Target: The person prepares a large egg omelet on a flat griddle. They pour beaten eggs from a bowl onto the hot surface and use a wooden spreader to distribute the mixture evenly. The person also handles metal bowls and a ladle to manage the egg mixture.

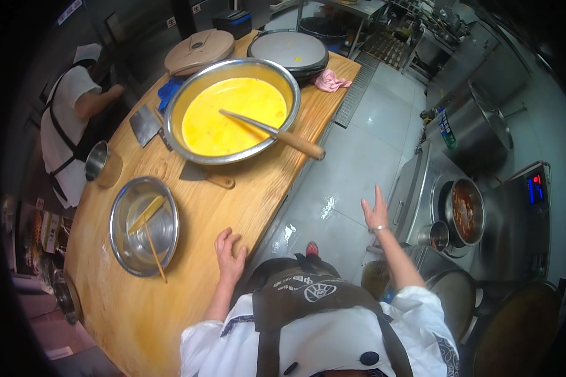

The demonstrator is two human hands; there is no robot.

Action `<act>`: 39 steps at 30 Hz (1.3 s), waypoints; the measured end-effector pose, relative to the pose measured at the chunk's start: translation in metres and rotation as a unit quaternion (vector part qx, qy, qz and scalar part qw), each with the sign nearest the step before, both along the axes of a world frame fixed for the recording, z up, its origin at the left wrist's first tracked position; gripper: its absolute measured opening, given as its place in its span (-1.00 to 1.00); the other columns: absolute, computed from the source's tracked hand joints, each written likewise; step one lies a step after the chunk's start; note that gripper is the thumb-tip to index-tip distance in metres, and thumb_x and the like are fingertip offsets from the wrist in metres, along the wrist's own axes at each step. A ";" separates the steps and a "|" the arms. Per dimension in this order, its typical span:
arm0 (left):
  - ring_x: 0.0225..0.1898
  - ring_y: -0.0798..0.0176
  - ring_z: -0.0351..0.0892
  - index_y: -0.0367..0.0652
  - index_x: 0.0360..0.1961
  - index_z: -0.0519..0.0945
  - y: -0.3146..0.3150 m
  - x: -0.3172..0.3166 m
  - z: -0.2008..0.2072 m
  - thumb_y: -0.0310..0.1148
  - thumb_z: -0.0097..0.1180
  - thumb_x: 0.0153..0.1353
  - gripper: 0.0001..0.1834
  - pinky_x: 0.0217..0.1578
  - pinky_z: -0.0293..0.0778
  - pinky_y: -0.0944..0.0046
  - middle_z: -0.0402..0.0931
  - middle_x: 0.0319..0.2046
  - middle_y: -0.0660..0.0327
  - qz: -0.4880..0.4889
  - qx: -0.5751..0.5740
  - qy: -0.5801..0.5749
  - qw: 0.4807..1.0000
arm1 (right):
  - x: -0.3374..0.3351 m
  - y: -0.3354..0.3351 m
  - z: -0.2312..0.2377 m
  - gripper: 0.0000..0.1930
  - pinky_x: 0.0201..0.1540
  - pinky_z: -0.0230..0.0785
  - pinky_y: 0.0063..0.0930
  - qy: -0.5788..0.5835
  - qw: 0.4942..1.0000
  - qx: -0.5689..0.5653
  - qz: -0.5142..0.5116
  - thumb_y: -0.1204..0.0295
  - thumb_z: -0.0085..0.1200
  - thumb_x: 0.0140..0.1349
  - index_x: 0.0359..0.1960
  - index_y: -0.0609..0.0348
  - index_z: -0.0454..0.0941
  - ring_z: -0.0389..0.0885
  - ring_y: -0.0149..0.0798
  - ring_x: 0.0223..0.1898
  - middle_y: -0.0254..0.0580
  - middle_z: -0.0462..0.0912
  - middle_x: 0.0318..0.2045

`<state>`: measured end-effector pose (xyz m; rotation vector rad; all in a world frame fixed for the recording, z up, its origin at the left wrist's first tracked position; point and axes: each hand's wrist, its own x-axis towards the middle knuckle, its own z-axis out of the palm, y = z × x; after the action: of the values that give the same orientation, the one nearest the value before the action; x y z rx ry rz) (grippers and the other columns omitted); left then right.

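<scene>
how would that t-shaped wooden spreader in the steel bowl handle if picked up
The T-shaped wooden spreader would likely feel light, being slim wood, and probably stiff, as its handle lies straight. With that handle propped over the rim of the steel bowl, it might swivel if nudged.

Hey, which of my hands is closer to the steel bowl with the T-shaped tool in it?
Your left hand: it's just right of the bowl, by the table edge. Your right hand is much farther right, past the table.
</scene>
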<state>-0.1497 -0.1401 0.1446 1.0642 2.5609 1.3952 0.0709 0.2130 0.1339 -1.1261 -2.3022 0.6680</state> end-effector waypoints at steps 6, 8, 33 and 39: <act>0.02 -0.11 0.20 -0.26 -0.28 0.45 0.021 0.003 0.003 -0.40 0.12 -0.14 -0.67 0.03 0.14 0.02 0.28 -0.06 -0.06 0.037 -0.054 0.067 0.996 | -0.139 0.144 0.038 -0.28 0.15 0.00 -0.18 -0.028 0.990 0.125 0.053 0.24 0.05 0.00 0.18 0.18 0.02 0.11 0.11 0.14 0.15 0.15 0.13; 0.01 -0.11 0.21 -0.26 -0.27 0.44 0.023 0.002 0.002 -0.41 0.11 -0.14 -0.67 0.02 0.14 0.01 0.29 -0.07 -0.07 0.058 -0.074 0.063 0.994 | -0.195 0.184 0.043 -0.28 0.12 0.04 -0.14 -0.050 0.988 0.140 0.046 0.22 0.07 -0.02 0.18 0.12 0.03 0.12 0.09 0.13 0.11 0.15 0.13; 0.06 -0.18 0.17 -0.40 -0.07 0.32 0.051 0.009 0.013 -0.30 0.01 0.08 -0.55 0.08 0.09 -0.01 0.22 -0.01 -0.21 0.156 -0.188 0.067 0.967 | -0.350 0.299 0.009 -0.74 -0.43 0.40 -0.23 -0.132 0.950 0.243 0.146 0.23 -0.07 0.03 -0.55 0.13 0.56 0.55 -0.06 -0.44 -0.06 0.54 -0.54; 0.04 -0.18 0.17 -0.42 -0.06 0.31 0.050 0.013 0.020 -0.28 0.03 0.06 -0.52 0.08 0.08 0.00 0.23 -0.02 -0.21 0.165 -0.224 0.063 0.958 | -0.369 0.294 0.027 -0.62 -0.34 0.40 -0.34 -0.181 0.973 0.127 0.073 0.04 -0.01 0.00 -0.60 0.11 0.58 0.54 -0.07 -0.38 -0.10 0.58 -0.48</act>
<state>-0.1371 -0.0898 0.1650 0.6952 3.0423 0.7277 -0.2982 0.5075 0.1610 -1.0304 -2.7037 0.2165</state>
